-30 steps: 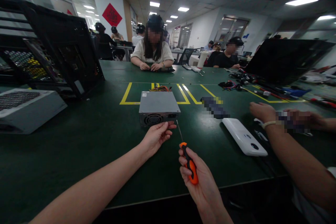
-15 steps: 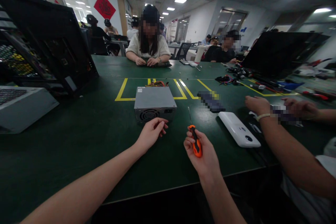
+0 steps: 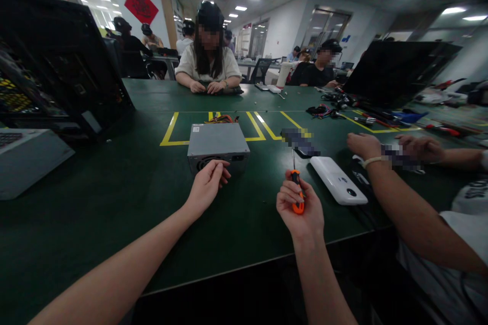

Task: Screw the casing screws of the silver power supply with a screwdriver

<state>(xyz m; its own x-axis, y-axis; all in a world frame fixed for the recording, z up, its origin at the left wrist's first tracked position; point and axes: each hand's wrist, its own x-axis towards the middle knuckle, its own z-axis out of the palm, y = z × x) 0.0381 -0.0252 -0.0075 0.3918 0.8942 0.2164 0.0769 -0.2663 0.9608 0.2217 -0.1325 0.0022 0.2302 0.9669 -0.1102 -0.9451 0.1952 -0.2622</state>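
Observation:
A grey computer power supply (image 3: 218, 140) sits on the green table, with coloured cables (image 3: 221, 119) behind it. The fan grille and socket on its near side face me; the fan is partly hidden by my left hand (image 3: 209, 183). That hand is closed at the near face, thumb and fingers together. Whether it touches the metal or pinches something small, I cannot make out. Farther right, my right hand (image 3: 301, 205) grips an orange and black screwdriver (image 3: 298, 207) by its handle. Its thin shaft points up and away from me, its tip apart from the power supply.
A white power bank (image 3: 338, 181) and a blurred dark phone (image 3: 299, 142) lie right of the power supply. A co-worker's arms (image 3: 412, 203) reach in from the right. At left stand a black computer case (image 3: 76, 61) and another grey metal box (image 3: 34, 162). Yellow tape (image 3: 168, 129) marks the table.
The view has turned slightly right. My right hand has carried the screwdriver to the right, away from the power supply. My left hand stays by the near face of the power supply.

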